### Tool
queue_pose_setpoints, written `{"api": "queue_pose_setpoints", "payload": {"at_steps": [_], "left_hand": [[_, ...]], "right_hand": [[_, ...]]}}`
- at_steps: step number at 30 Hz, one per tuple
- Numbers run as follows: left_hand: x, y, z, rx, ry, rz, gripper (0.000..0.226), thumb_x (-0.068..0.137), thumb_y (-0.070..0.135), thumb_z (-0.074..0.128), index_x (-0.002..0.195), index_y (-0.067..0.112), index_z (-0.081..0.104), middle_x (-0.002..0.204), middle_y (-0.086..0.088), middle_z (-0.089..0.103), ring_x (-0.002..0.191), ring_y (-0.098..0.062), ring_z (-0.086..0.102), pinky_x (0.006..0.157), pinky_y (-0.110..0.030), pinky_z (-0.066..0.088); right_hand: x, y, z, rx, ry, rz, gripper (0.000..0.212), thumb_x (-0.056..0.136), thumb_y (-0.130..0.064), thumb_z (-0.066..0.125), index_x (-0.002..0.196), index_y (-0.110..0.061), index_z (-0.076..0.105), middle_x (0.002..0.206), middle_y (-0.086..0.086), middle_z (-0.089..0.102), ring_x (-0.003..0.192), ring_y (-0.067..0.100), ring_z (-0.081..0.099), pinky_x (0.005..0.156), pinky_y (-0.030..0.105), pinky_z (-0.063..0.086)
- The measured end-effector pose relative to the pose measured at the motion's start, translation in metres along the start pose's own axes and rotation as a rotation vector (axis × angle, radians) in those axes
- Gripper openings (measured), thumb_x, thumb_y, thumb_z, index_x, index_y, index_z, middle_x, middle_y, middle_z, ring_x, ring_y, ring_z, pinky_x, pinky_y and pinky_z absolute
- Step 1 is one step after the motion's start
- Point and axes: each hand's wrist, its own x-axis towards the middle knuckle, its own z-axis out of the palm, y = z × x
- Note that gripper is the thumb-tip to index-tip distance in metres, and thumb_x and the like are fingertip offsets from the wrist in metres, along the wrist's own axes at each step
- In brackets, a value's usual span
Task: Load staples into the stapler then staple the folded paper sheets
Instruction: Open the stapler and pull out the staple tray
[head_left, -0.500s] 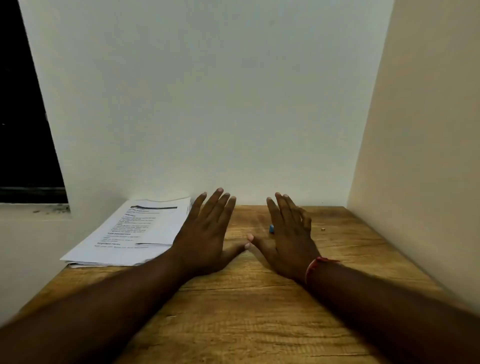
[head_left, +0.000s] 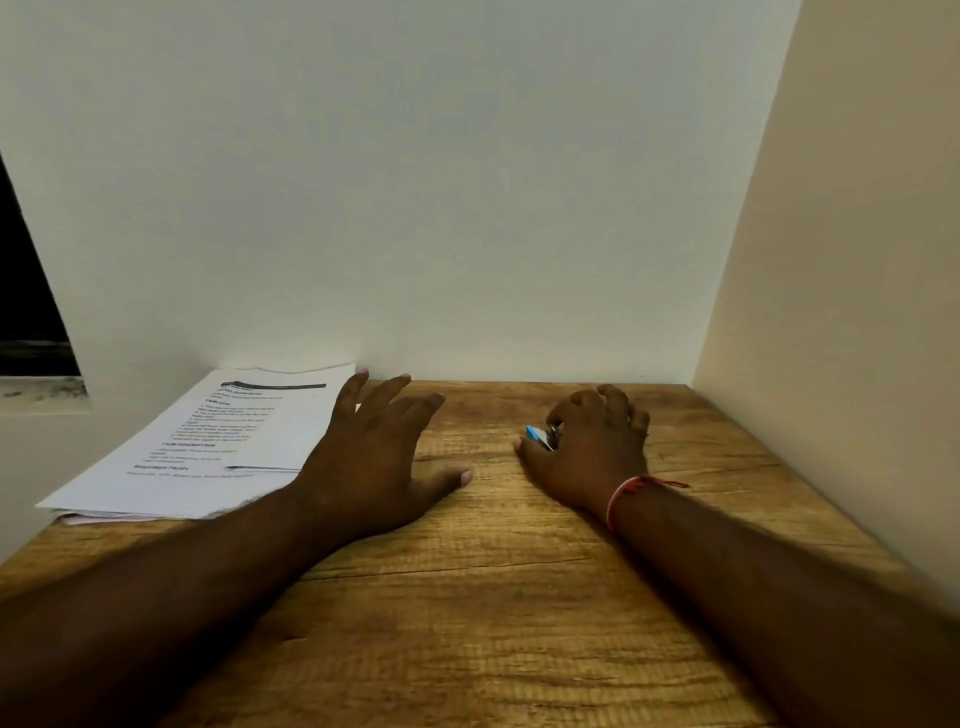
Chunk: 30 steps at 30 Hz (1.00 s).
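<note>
A small blue and metal stapler (head_left: 540, 437) lies on the wooden table (head_left: 498, 597) near the back wall. My right hand (head_left: 592, 452), with a red thread at the wrist, is curled over it with the fingers closed around its body; most of the stapler is hidden under the hand. My left hand (head_left: 379, 457) rests flat on the table with fingers spread, its fingertips at the right edge of a stack of printed paper sheets (head_left: 208, 447) at the back left. No staples are visible.
White walls close the table at the back (head_left: 415, 208) and on the right (head_left: 841, 312). A dark window opening (head_left: 26, 312) sits at the far left. The paper stack overhangs the table's left edge.
My right hand went from flat and open to curled around the stapler. My left hand shifted left toward the papers. The two hands have moved apart.
</note>
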Motion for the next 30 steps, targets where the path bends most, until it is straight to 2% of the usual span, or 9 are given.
{"api": "queue_pose_setpoints", "payload": {"at_steps": [5, 8, 10, 13, 16, 18, 22, 27, 30], "left_hand": [[-0.003, 0.011, -0.008, -0.158, 0.017, -0.037, 0.088, 0.088, 0.082, 0.069, 0.161, 0.036, 0.052, 0.168, 0.01, 0.051, 0.168, -0.013, 0.025, 0.14, -0.042, 0.005], [-0.005, 0.014, -0.009, -0.267, 0.04, -0.064, 0.083, 0.087, 0.077, 0.075, 0.158, 0.039, 0.056, 0.162, 0.018, 0.055, 0.159, -0.011, 0.038, 0.133, -0.036, 0.028], [-0.006, 0.015, -0.009, -0.385, 0.053, -0.099, 0.08, 0.085, 0.075, 0.079, 0.154, 0.041, 0.059, 0.148, 0.024, 0.065, 0.14, -0.001, 0.056, 0.118, -0.029, 0.048], [-0.005, 0.022, -0.012, -0.6, 0.044, -0.215, 0.071, 0.082, 0.065, 0.088, 0.146, 0.042, 0.066, 0.125, 0.025, 0.076, 0.103, 0.011, 0.07, 0.09, -0.013, 0.055], [-0.002, 0.025, -0.011, -0.8, 0.036, -0.276, 0.062, 0.084, 0.058, 0.091, 0.138, 0.036, 0.072, 0.113, 0.018, 0.083, 0.096, 0.001, 0.079, 0.093, -0.031, 0.068], [-0.002, 0.025, -0.011, -0.928, 0.015, -0.271, 0.049, 0.088, 0.047, 0.092, 0.132, 0.031, 0.077, 0.107, 0.012, 0.087, 0.095, -0.009, 0.084, 0.095, -0.046, 0.07], [-0.005, 0.024, -0.014, -1.003, 0.044, -0.229, 0.025, 0.095, 0.033, 0.088, 0.118, 0.025, 0.085, 0.1, 0.005, 0.089, 0.093, -0.017, 0.086, 0.096, -0.052, 0.069], [-0.006, 0.02, -0.018, -0.99, 0.013, -0.167, 0.023, 0.093, 0.032, 0.089, 0.116, 0.029, 0.086, 0.102, 0.007, 0.088, 0.098, -0.015, 0.085, 0.1, -0.047, 0.067], [-0.008, 0.02, -0.02, -0.909, 0.015, -0.099, 0.025, 0.09, 0.032, 0.092, 0.114, 0.034, 0.087, 0.105, 0.018, 0.087, 0.105, -0.003, 0.081, 0.096, -0.026, 0.062]], "right_hand": [[-0.003, -0.003, 0.0, 0.087, 0.045, -0.083, 0.043, 0.096, -0.065, 0.063, 0.125, -0.033, 0.07, 0.134, -0.007, 0.068, 0.154, 0.025, 0.035, 0.122, 0.049, 0.019], [-0.007, -0.003, -0.001, 0.151, 0.093, -0.146, 0.041, 0.095, -0.061, 0.071, 0.124, -0.032, 0.07, 0.119, -0.011, 0.071, 0.14, 0.02, 0.046, 0.118, 0.047, 0.022], [-0.011, -0.005, -0.002, 0.176, 0.116, -0.191, 0.043, 0.094, -0.061, 0.073, 0.128, -0.035, 0.069, 0.116, -0.012, 0.07, 0.129, 0.017, 0.052, 0.114, 0.044, 0.028], [-0.021, -0.01, -0.005, 0.315, 0.119, -0.244, 0.047, 0.092, -0.063, 0.077, 0.132, -0.042, 0.064, 0.118, -0.016, 0.068, 0.113, 0.008, 0.057, 0.101, 0.037, 0.051], [-0.033, -0.019, -0.01, 0.528, 0.135, -0.283, 0.045, 0.091, -0.062, 0.081, 0.129, -0.044, 0.065, 0.113, -0.024, 0.067, 0.095, 0.001, 0.064, 0.078, 0.024, 0.058], [-0.04, -0.025, -0.016, 0.629, 0.159, -0.32, 0.039, 0.093, -0.058, 0.081, 0.126, -0.043, 0.069, 0.109, -0.024, 0.07, 0.091, 0.001, 0.068, 0.073, 0.023, 0.058], [-0.046, -0.032, -0.021, 0.761, 0.181, -0.395, 0.023, 0.096, -0.035, 0.086, 0.117, -0.035, 0.077, 0.101, -0.023, 0.074, 0.095, 0.003, 0.073, 0.069, 0.026, 0.063], [-0.048, -0.03, -0.024, 0.891, 0.129, -0.359, 0.022, 0.096, -0.027, 0.086, 0.115, -0.035, 0.079, 0.1, -0.016, 0.079, 0.085, 0.004, 0.079, 0.07, 0.024, 0.066], [-0.045, -0.027, -0.025, 0.967, 0.081, -0.304, 0.023, 0.099, -0.02, 0.083, 0.117, -0.034, 0.078, 0.102, -0.014, 0.081, 0.092, 0.001, 0.08, 0.079, 0.023, 0.067]]}}
